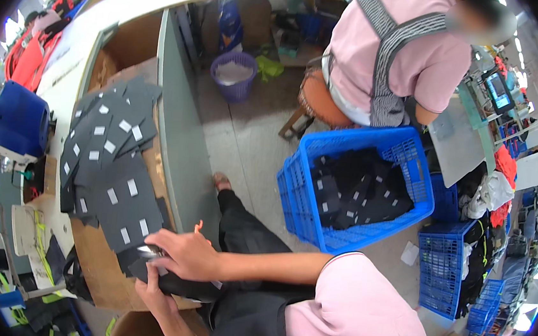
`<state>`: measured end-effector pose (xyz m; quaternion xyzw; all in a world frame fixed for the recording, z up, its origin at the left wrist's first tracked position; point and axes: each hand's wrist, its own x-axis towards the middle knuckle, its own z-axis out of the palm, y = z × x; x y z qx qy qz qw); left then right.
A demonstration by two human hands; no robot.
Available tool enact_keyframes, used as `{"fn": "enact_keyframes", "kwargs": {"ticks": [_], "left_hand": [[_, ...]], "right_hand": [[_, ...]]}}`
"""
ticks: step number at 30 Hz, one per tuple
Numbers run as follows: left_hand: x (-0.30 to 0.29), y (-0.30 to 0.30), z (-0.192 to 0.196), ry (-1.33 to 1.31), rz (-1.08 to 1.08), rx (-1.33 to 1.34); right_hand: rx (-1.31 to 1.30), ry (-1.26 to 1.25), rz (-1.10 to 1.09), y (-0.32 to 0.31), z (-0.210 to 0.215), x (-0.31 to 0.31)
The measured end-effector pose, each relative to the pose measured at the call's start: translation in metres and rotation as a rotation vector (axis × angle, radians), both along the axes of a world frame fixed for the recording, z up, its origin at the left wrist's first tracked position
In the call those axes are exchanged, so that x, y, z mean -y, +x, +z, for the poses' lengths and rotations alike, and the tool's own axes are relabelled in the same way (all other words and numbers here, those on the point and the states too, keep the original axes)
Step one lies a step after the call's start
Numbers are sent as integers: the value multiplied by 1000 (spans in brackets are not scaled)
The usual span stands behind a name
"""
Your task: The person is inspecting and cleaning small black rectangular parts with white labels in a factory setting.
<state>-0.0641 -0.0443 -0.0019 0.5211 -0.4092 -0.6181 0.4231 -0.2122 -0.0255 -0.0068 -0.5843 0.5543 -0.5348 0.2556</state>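
My right hand (188, 254) is closed round a small shiny metal cutting tool that looks like thread snips (151, 251); the fingers cover much of it. Just below, my left hand (157, 291) pinches a black fabric piece (185, 286) at its edge, close to the tool's tip. That piece hangs toward my lap, partly hidden by my right forearm. Directly beyond both hands lies a spread stack of dark fabric panels (112, 173), each with small white labels, on a cardboard-covered surface (92, 248).
A blue plastic crate (352, 236) with more labelled black pieces stands on the floor to the right. Past it a co-worker in pink (394, 57) sits on a stool (320, 96). A purple basket (232, 91) stands beyond the grey panel (185, 135). More blue crates (437, 272) are farther right.
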Motion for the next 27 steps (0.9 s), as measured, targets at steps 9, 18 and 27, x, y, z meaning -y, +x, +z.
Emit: {"fn": "enact_keyframes", "kwargs": {"ticks": [9,18,27], "left_hand": [[-8,2,12,6,68,-129],[-6,5,17,108,192,-201],[-20,29,8,138,167,-272]], "right_hand": [[-421,-167,22,-8,10,-19],[59,38,37,5,17,-5],[-354,-74,179,14,16,-15]]}}
